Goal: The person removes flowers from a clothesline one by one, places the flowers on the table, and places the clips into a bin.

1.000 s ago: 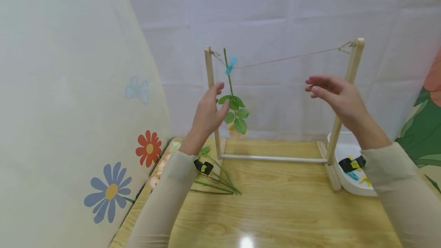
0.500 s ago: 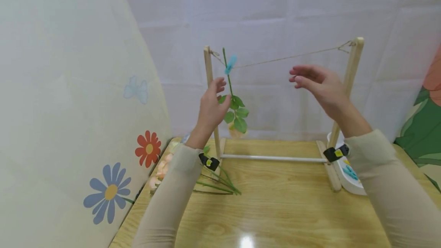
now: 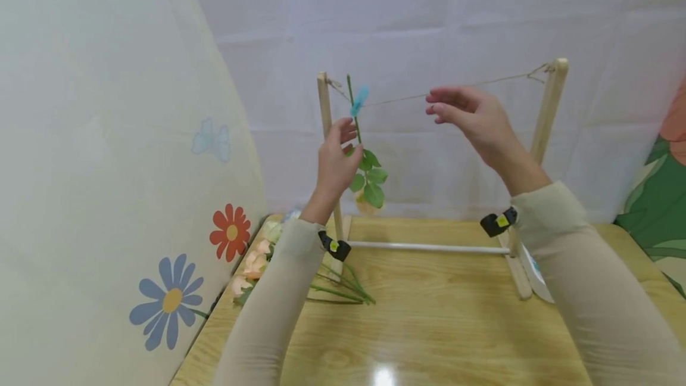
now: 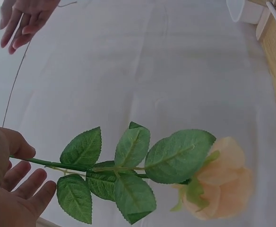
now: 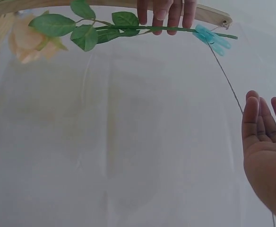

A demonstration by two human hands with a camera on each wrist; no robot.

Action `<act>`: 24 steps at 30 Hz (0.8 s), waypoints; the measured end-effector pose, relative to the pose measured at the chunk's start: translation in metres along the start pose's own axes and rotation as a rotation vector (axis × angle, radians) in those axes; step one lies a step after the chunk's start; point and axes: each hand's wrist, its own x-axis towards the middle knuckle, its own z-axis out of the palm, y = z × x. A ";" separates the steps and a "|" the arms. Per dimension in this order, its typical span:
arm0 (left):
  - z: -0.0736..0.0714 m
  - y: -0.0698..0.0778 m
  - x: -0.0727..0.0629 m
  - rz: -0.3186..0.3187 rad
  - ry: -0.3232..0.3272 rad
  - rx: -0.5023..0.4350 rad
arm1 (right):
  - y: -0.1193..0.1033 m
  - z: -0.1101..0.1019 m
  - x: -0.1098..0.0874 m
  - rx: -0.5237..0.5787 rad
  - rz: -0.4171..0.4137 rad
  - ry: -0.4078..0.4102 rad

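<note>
A peach rose with green leaves hangs head down. A light-blue clothespin clips its stem to the twine. My left hand is at the stem, its fingers loosely bent and not closed round it; the right wrist view shows fingertips behind the stem. Whether they touch it I cannot tell. My right hand hovers by the middle of the twine, fingers extended and nothing held.
A wooden frame with a white crossbar stands on the wooden table. Several peach roses lie at the left, stems pointing right. A white tub is partly hidden behind the right sleeve.
My right hand has moved left and up, from near the right post to the middle of the twine. My left hand has shifted slightly up and right along the stem.
</note>
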 end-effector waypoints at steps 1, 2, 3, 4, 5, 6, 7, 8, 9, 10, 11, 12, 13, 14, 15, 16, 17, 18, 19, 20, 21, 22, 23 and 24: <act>0.001 0.000 0.000 -0.009 0.004 -0.004 | -0.001 0.002 0.002 0.002 0.004 -0.003; 0.001 0.000 0.001 -0.018 0.009 -0.010 | -0.002 0.004 0.004 0.003 0.004 -0.007; 0.002 0.001 0.001 -0.026 0.015 -0.017 | -0.003 0.006 0.006 0.012 0.006 -0.012; 0.003 0.001 0.002 -0.035 0.019 -0.026 | -0.004 0.008 0.009 0.019 0.009 -0.019; 0.003 0.001 0.002 -0.041 0.023 -0.033 | -0.005 0.011 0.011 0.026 0.011 -0.022; 0.004 0.002 0.003 -0.047 0.026 -0.042 | -0.006 0.012 0.013 0.035 0.014 -0.026; 0.004 0.002 0.004 -0.051 0.029 -0.046 | -0.007 0.014 0.016 0.039 0.016 -0.027; 0.004 0.002 0.004 -0.056 0.032 -0.051 | -0.007 0.016 0.018 0.039 0.016 -0.027; 0.004 0.002 0.005 -0.058 0.035 -0.055 | -0.008 0.019 0.021 0.043 0.018 -0.025; 0.005 0.002 0.005 -0.061 0.037 -0.060 | -0.009 0.021 0.023 0.054 0.021 -0.023; 0.005 0.002 0.006 -0.063 0.040 -0.063 | -0.009 0.024 0.026 0.061 0.022 -0.019; 0.005 0.002 0.007 -0.065 0.043 -0.068 | -0.010 0.026 0.028 0.073 0.025 -0.018; 0.005 0.002 0.007 -0.068 0.045 -0.071 | -0.010 0.029 0.031 0.084 0.027 -0.017; 0.005 0.001 0.008 -0.070 0.050 -0.076 | -0.011 0.032 0.033 0.100 0.030 -0.017; 0.005 0.001 0.008 -0.071 0.055 -0.078 | -0.011 0.034 0.036 0.116 0.034 -0.019; 0.006 0.001 0.008 -0.072 0.059 -0.081 | -0.012 0.037 0.038 0.128 0.039 -0.021; 0.006 0.000 0.008 -0.071 0.064 -0.082 | -0.012 0.039 0.040 0.133 0.041 -0.023; 0.006 0.000 0.008 -0.071 0.067 -0.082 | -0.013 0.042 0.042 0.144 0.046 -0.024; 0.006 0.000 0.008 -0.070 0.070 -0.081 | -0.013 0.044 0.044 0.145 0.048 -0.024; 0.006 0.000 0.008 -0.069 0.071 -0.082 | -0.014 0.046 0.045 0.144 0.050 -0.025; 0.007 0.000 0.008 -0.068 0.071 -0.082 | -0.014 0.048 0.047 0.146 0.052 -0.025; 0.007 0.001 0.008 -0.067 0.069 -0.085 | -0.014 0.049 0.049 0.146 0.055 -0.025; 0.007 0.001 0.008 -0.067 0.068 -0.086 | -0.014 0.051 0.050 0.149 0.057 -0.024; 0.007 0.001 0.008 -0.067 0.066 -0.089 | -0.014 0.052 0.052 0.154 0.058 -0.025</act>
